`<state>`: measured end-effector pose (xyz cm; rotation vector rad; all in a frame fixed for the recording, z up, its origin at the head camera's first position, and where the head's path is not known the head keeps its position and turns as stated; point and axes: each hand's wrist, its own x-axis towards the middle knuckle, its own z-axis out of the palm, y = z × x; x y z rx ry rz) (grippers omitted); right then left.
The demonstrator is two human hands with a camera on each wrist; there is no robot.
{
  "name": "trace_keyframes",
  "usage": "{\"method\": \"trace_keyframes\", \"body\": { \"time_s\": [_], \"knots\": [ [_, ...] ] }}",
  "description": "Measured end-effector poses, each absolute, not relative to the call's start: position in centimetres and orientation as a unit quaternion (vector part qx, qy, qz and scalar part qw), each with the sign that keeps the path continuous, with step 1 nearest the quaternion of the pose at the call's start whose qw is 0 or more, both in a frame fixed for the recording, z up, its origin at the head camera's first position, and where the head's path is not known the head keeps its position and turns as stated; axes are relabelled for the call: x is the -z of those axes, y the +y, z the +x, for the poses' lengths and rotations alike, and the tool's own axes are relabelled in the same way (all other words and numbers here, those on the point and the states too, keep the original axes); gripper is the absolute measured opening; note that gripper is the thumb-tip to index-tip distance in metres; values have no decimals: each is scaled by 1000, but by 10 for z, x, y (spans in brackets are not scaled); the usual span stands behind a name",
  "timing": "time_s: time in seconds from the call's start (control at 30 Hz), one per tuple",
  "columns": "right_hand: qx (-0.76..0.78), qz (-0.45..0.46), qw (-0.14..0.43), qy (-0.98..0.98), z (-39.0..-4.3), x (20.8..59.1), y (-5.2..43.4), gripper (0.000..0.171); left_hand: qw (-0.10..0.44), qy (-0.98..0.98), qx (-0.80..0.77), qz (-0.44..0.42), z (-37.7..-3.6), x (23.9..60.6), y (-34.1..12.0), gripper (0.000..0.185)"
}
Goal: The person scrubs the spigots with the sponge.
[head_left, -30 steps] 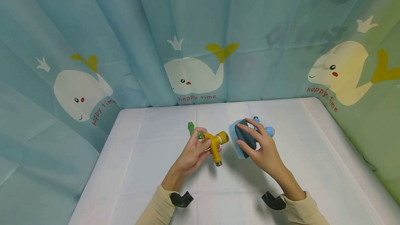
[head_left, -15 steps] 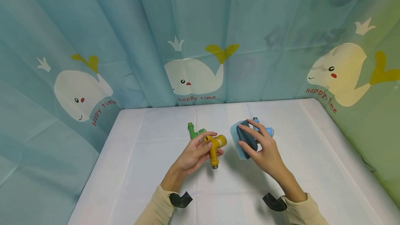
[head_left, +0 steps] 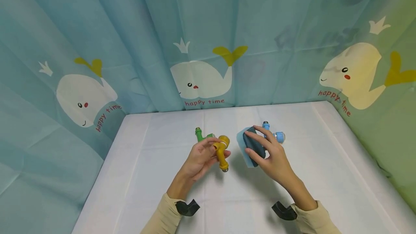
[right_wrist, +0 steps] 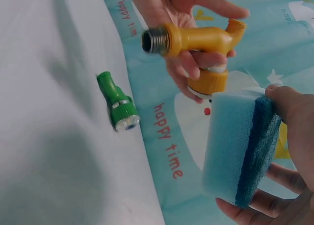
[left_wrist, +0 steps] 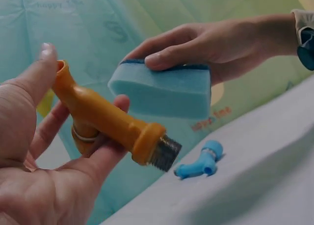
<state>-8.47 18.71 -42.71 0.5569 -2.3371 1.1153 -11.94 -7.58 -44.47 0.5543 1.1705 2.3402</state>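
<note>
My left hand [head_left: 200, 156] holds a yellow plastic faucet [head_left: 221, 150] above the white table, fingers and thumb curled round its body; its metal threaded end [left_wrist: 165, 153] points down toward me. My right hand [head_left: 272, 153] grips a blue sponge with a dark scouring side [head_left: 252, 146], raised just right of the faucet and apart from it. The left wrist view shows the sponge [left_wrist: 162, 90] hanging a little beyond the faucet [left_wrist: 108, 119]. In the right wrist view the sponge [right_wrist: 240, 149] sits in the fingers, with the faucet [right_wrist: 196, 41] farther off.
A green faucet [head_left: 202, 135] lies on the table [head_left: 156, 176] behind my left hand. Behind my right hand lies a blue faucet [head_left: 274, 134]. A whale-print curtain [head_left: 201, 46] closes off the table at the back and both sides.
My left hand has turned the yellow faucet, so its spout swung from pointing right toward the sponge to pointing back and down. The sponge shifted slightly left toward it.
</note>
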Motion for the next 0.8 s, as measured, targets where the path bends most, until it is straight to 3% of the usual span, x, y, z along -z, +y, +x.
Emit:
{"method": "trace_keyframes", "body": {
  "time_s": [0.17,0.23,0.4,0.63,0.8],
  "knots": [
    [-416,212,233,-853,-85,422,178,59,216,434,-856,179,-122,438,-76,78],
    [-419,218,229,-851,-85,419,175,59,219,447,-849,177,-123,436,-77,89],
    [-432,233,215,-844,-85,419,167,58,221,495,-823,171,-123,434,-75,84],
    [-448,245,199,-836,-85,420,155,56,140,589,-779,161,-120,427,-74,82],
    [-435,209,185,-856,-87,422,155,51,142,561,-799,161,-120,429,-77,82]
  ]
}}
